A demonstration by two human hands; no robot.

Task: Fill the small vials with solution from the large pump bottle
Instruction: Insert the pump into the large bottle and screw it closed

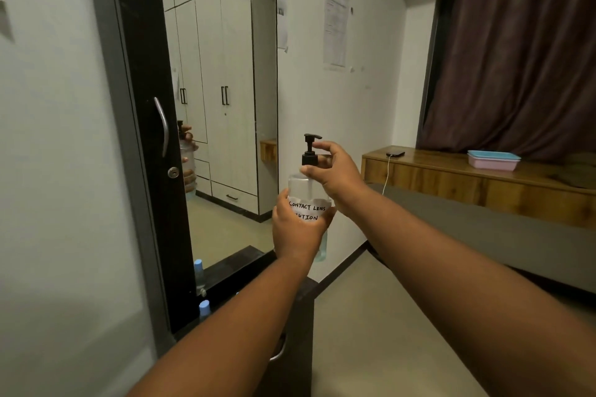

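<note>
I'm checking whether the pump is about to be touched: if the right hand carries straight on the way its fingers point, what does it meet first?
Most likely the black pump head of the pump bottle. The right hand reaches leftward with fingers curled by the collar, seemingly touching it already, though depth is unclear. The left hand grips the bottle's body.

Both forearms reach forward and upward, bare, converging at chest height. The left hand (pixel 295 229) is curled round the lower body of the pump bottle (pixel 308 190), back of the hand toward the camera. The right hand (pixel 335 172) sits higher, wrist bent, its fingers closed at the bottle's pump collar.
</note>
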